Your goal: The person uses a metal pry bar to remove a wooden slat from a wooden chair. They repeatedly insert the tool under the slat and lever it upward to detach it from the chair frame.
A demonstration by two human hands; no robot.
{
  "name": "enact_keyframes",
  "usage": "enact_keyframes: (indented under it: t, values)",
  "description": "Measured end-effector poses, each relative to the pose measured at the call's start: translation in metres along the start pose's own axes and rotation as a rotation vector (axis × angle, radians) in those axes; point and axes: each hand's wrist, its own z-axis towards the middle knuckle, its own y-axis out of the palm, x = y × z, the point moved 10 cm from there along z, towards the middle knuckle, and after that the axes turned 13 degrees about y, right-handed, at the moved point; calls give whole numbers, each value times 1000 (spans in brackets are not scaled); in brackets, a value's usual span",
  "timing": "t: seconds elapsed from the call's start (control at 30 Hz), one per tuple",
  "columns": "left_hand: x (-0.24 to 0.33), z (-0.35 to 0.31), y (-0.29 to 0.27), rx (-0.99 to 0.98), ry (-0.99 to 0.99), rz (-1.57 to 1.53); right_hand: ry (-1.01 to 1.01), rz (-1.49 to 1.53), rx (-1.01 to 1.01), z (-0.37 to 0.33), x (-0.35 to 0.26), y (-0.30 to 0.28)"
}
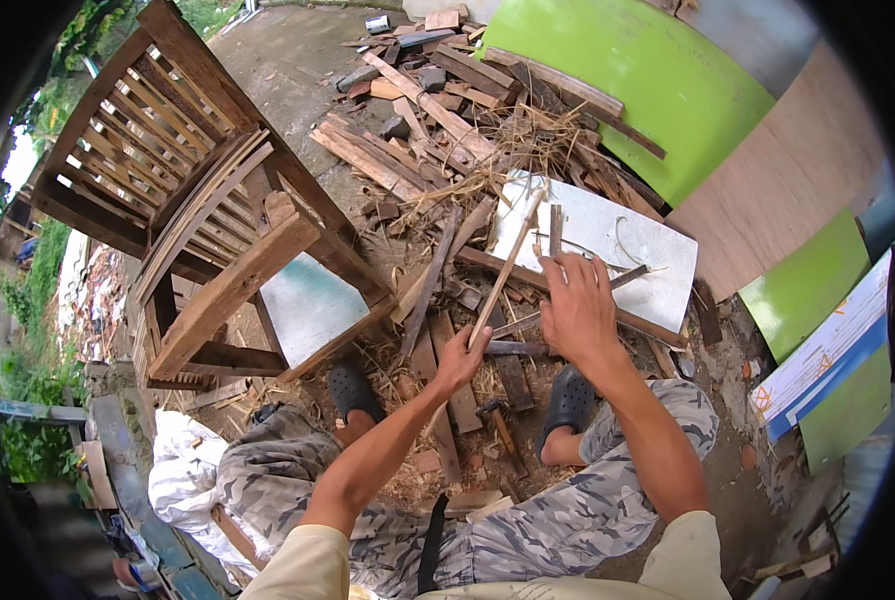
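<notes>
My left hand (458, 362) is closed around the lower end of a thin wooden strip (513, 258), which slants up and away over a white board (658, 250). My right hand (578, 308) hovers at the near edge of this board, to the right of the strip. Its fingers are bent and somewhat apart, and I see nothing held in them. Dark narrow wood pieces (556, 228) lie on the board close to its fingertips. Between my feet is a hammer (506, 440) with a wooden handle, lying on the littered ground.
A slatted wooden chair (238, 200) stands tilted at the left. Scrap wood (438, 110) and straw are heaped beyond the board. Green panels (628, 80) and a plywood sheet (788, 180) lean at the right. A white sack (183, 470) lies beside my left leg.
</notes>
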Motion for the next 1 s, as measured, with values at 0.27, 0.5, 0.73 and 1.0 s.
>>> enact_keyframes:
  t: [0.27, 0.5, 0.73, 1.0]
  values:
    - [60, 37, 93, -60, 63, -330, 639, 373, -504, -12, 74, 85]
    - [86, 52, 72, -67, 384, -384, 751, 666, -350, -15, 98, 89]
    - [-105, 46, -58, 519, -140, 655, 830, 931, -342, -11, 94, 93]
    - [-202, 38, -90, 117, -331, 669, 794, 1007, -314, 1, 81, 78]
